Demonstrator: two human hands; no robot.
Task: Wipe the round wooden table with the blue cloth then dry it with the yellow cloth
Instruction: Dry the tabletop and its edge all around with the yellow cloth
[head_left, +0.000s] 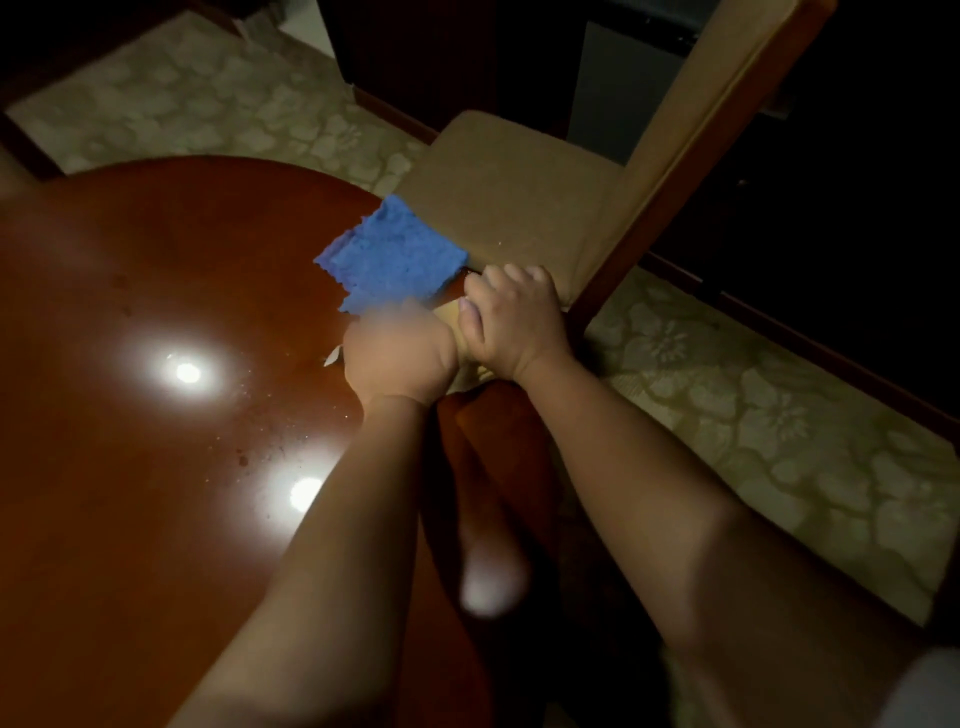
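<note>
The blue cloth (396, 257) lies spread at the right edge of the round wooden table (156, 291), one corner hanging past the rim toward a chair. Just below it a yellow cloth (451, 318) shows between my hands, mostly hidden by them. My right hand (517, 322) has its fingers curled and its thumb down on the yellow cloth, gripping it at the table edge. My left hand (397, 356) is blurred by motion. It lies beside the right hand, with its fingers reaching the near edge of the blue cloth. Whether it holds anything is unclear.
A beige upholstered chair (498, 197) with a wooden frame stands tight against the table's right edge. Crumbs and specks (244, 457) dot the glossy tabletop, which reflects two lamps. Patterned carpet (779, 415) covers the floor around it.
</note>
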